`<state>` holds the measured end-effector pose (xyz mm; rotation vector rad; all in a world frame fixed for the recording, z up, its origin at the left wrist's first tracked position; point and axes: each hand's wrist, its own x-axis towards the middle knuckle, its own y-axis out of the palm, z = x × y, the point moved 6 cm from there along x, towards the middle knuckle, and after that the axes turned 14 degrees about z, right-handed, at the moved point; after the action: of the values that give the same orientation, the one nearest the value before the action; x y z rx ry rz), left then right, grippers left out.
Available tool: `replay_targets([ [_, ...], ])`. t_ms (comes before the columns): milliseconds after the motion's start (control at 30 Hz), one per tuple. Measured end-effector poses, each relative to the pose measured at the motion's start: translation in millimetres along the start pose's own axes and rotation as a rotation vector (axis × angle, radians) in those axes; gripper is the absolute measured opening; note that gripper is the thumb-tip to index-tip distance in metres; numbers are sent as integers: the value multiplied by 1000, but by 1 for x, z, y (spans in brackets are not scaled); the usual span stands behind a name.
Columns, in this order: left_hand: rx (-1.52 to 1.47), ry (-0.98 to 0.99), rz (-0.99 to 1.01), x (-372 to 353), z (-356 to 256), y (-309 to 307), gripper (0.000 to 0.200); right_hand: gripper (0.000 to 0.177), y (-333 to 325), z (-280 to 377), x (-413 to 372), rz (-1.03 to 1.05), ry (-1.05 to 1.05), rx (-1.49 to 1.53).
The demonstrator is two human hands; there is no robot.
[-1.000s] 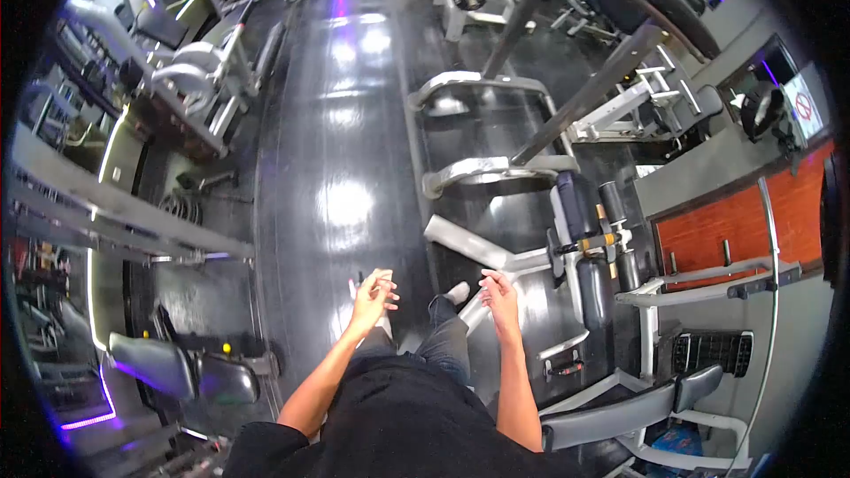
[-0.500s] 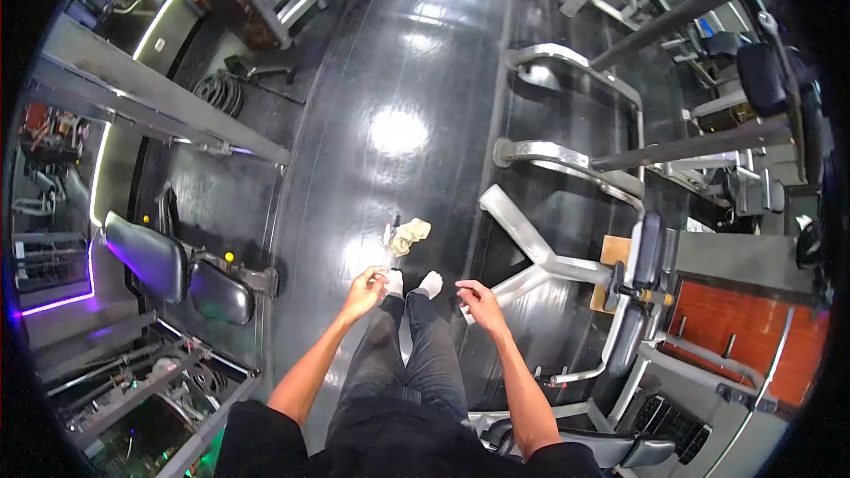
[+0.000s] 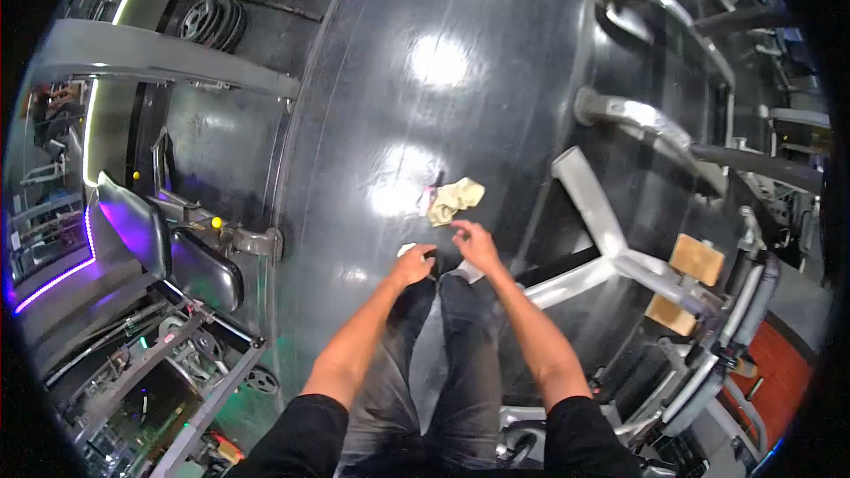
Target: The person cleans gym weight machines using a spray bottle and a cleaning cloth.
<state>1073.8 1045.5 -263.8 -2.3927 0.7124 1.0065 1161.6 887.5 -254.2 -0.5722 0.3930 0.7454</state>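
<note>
A crumpled yellowish cloth lies on the shiny black floor, with a small pink-tipped object beside it. My right hand reaches down toward the cloth, fingers apart, a short way below it and not touching it. My left hand hangs lower, near my feet in white socks, fingers loosely curled and holding nothing. My legs are in dark trousers.
A grey-framed gym machine with wooden blocks stands to the right. A padded black bench and a weight rack are at the left. Weight plates lie at the upper left.
My view has tilted down toward the floor. Both hands have dropped from chest height toward the cloth, the right hand closest to it.
</note>
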Motion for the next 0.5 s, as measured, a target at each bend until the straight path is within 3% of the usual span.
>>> replay_targets([
  [100, -37, -38, 119, 47, 34, 23, 41, 43, 18, -29, 49, 26, 41, -83],
  [167, 139, -60, 126, 70, 46, 34, 41, 52, 32, -45, 78, 134, 79, -127],
  [300, 163, -98, 303, 111, 54, 40, 47, 63, 52, -62, 120, 190, 147, -196],
  [367, 220, -111, 329, 137, 60, 45, 48, 73, 62, -63, 134, 224, 76, -191],
  [433, 287, -105, 391, 169, 82, 65, 45, 71, 78, -73, 147, 211, 24, -209],
  [500, 318, -107, 314, 183, 94, 72, 40, 70, 91, -76, 154, 203, -28, -226],
])
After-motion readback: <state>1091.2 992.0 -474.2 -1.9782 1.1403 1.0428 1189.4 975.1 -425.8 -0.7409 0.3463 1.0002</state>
